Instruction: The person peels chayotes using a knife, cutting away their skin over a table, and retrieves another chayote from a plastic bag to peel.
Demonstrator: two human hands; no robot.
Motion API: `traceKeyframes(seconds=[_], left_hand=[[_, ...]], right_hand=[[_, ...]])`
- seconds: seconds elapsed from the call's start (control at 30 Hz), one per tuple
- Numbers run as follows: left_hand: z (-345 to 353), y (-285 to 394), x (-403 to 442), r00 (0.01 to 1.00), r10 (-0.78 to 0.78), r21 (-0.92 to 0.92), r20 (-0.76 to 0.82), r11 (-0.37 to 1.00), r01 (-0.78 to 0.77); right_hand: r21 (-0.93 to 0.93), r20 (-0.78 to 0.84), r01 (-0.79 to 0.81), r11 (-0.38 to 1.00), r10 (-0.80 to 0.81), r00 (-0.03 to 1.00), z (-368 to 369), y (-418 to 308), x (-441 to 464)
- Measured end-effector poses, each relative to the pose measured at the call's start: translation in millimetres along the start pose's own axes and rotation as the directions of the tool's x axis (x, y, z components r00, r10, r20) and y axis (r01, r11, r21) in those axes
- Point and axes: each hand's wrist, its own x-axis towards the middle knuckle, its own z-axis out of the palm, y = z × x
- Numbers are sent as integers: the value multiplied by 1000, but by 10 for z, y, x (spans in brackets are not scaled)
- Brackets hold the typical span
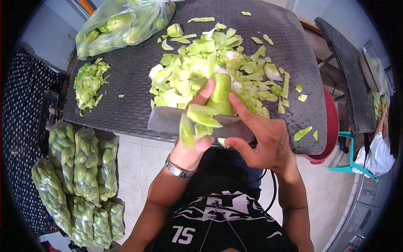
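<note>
Green gourd point(221, 93) is pointing lengthwise toward the table point(126, 113)'s far edge, left hand point(194, 147) clasping it, right hand point(268, 136) gripping the knife point(166, 119); far-left corner, a plastic bag point(147, 26) is holding more gourds point(119, 21).

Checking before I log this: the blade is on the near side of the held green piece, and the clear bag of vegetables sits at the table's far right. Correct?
No: the head view shows the clear bag at the table's far left. The blade is indeed nearside of the green piece.
</note>
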Motion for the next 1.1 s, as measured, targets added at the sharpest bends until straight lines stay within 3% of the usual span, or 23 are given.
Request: traceKeyframes(seconds=[0.07, 0.13, 0.2, 0.23, 0.33, 0.4, 0.47, 0.57, 0.73, 0.93, 1.03, 1.1], left_hand=[[14, 41, 68, 988, -143, -143, -65, 981, 133], [-20, 74, 196, 909, -407, -434, -88, 837, 333], [-77, 5, 224, 889, -441, -458, -126, 820, 343], [-91, -17, 234, 878, -457, -469, -143, 812, 346], [16, -13, 156, 936, -291, -382, -197, 902, 200], [40, 14, 150, 965, -215, -329, -147, 931, 157], [51, 26, 138, 954, -249, -327, -167, 927, 184], [21, 53, 129, 881, -413, -357, -230, 878, 318], [-49, 102, 159, 818, -548, -323, -176, 817, 478], [-59, 170, 198, 798, -577, -362, -176, 791, 492], [-54, 308, 185, 803, -581, -401, -129, 772, 494], [-30, 308, 233, 798, -539, -320, -269, 832, 454]], right_hand=[[-25, -5, 7, 1000, -7, 1000, 17, 23, -9], [-63, 15, 4, 998, -3, 1000, 0, 40, -4], [-88, 44, 2, 996, 2, 999, -20, 86, -3], [-92, 57, 5, 996, 0, 998, -33, 125, -3], [-14, 73, -29, 999, 30, 997, -52, 123, 11], [57, 32, -20, 998, 18, 999, -52, 150, 20], [121, -52, 39, 992, -33, 998, -6, 213, 24], [162, -16, -63, 985, 66, 998, -65, 299, 23], [156, -49, -85, 984, 94, 994, -26, 483, 4], [89, -54, -114, 990, 119, 991, -16, 714, 34], [72, 39, -351, 934, 349, 936, -147, 834, 38], [70, 81, -441, 895, 436, 896, -206, 977, 24]])
